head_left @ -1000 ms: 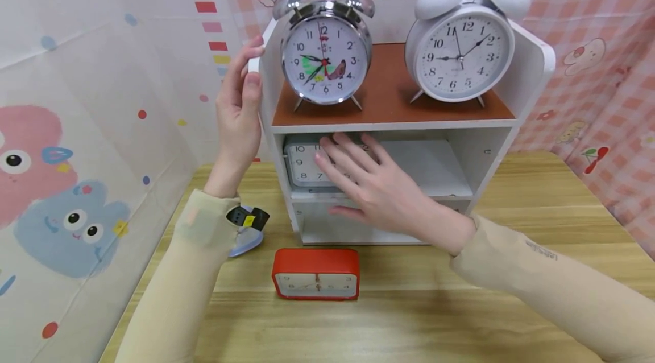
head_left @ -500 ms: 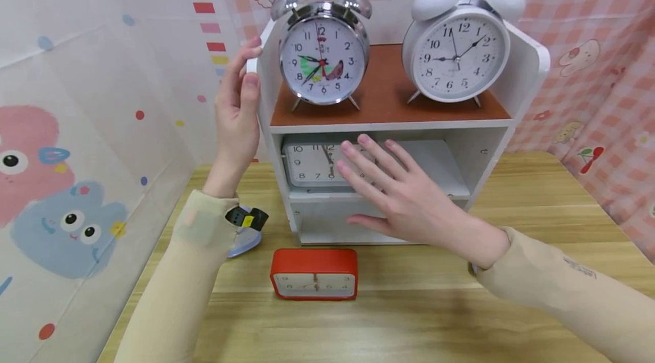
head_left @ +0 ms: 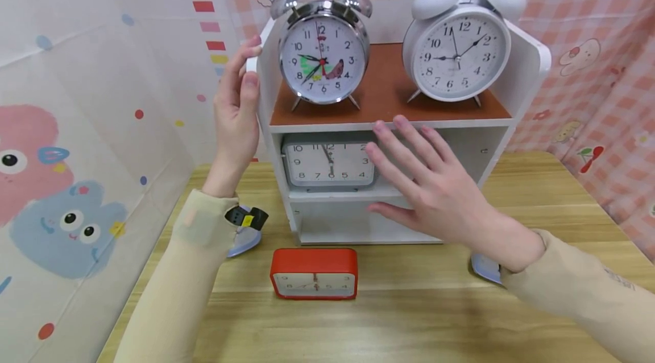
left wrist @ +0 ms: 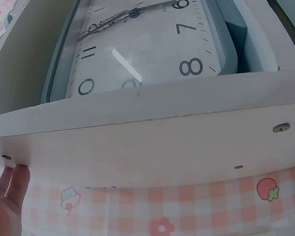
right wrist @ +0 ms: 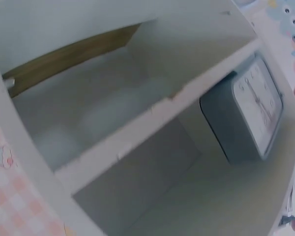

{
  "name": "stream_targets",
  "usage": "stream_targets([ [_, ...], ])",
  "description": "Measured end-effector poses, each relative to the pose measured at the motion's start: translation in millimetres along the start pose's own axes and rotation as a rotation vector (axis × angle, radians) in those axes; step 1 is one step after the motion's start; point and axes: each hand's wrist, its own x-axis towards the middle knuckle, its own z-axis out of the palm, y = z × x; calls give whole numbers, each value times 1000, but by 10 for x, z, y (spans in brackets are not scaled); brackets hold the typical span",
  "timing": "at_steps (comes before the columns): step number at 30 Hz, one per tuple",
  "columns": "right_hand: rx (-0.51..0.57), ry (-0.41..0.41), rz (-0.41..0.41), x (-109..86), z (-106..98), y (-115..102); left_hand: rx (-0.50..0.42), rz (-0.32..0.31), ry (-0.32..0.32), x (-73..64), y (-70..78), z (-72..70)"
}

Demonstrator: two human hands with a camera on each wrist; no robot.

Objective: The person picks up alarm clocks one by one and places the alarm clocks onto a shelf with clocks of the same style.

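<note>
My left hand (head_left: 236, 107) grips the upper left side panel of a small white shelf (head_left: 455, 123), thumb in front. My right hand (head_left: 435, 189), fingers spread, hovers before the shelf's middle compartment and touches nothing. A grey-blue rectangular alarm clock (head_left: 307, 165) stands at the left of that compartment; its face (left wrist: 137, 49) shows close up in the left wrist view. Seen from the right wrist, the same clock (right wrist: 253, 113) sits beside bare shelf space. On the brown top board stand a silver twin-bell alarm clock (head_left: 335, 81) and a white twin-bell alarm clock (head_left: 473, 75).
A red rectangular alarm clock (head_left: 314, 263) rests on the wooden table (head_left: 399, 317) in front of the shelf. Partly hidden blue-rimmed objects lie beside each wrist, one at left (head_left: 247, 242) and one at right (head_left: 486, 269). Patterned cloth (head_left: 588, 101) hangs behind.
My right hand has drawn away to the right from the grey-blue clock, uncovering its face. The left hand keeps its grip on the shelf, and the clocks stay put.
</note>
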Motion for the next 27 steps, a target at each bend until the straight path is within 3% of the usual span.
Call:
stream_targets([
  [7,3,135,80,-6,-105,172,4,-2,-2,7,4,-8],
  [15,-53,219,164,-45,-177,313,17,-3,-13,5,20,-22],
  [27,-9,340,398,-150,-332,532,26,5,-23,6,7,-40],
])
